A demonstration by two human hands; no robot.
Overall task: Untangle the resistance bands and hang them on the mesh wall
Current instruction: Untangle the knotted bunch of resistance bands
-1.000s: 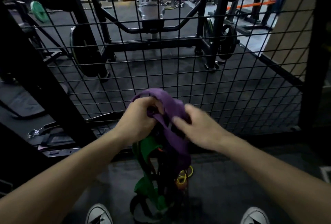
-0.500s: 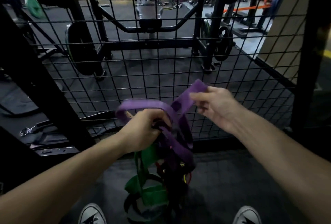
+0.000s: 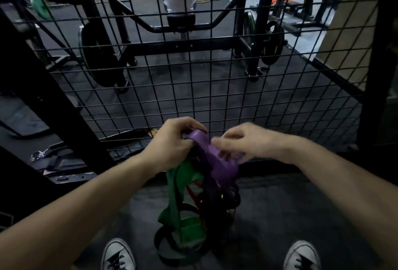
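Both hands [image 3: 172, 142] [image 3: 243, 142] on tangled resistance bands [image 3: 215, 162].

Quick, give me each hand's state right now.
Left hand: curled around the top of the purple band, holding the tangled bundle up.
Right hand: fingers on the purple band; blurred, so its grip cannot be told.

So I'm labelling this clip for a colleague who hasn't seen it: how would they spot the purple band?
Find the black wire mesh wall; before it, both hands work a dangling bundle of bands. The wide purple rubber band arches across the top, between left hand and right hand. The flat green band hangs lower.
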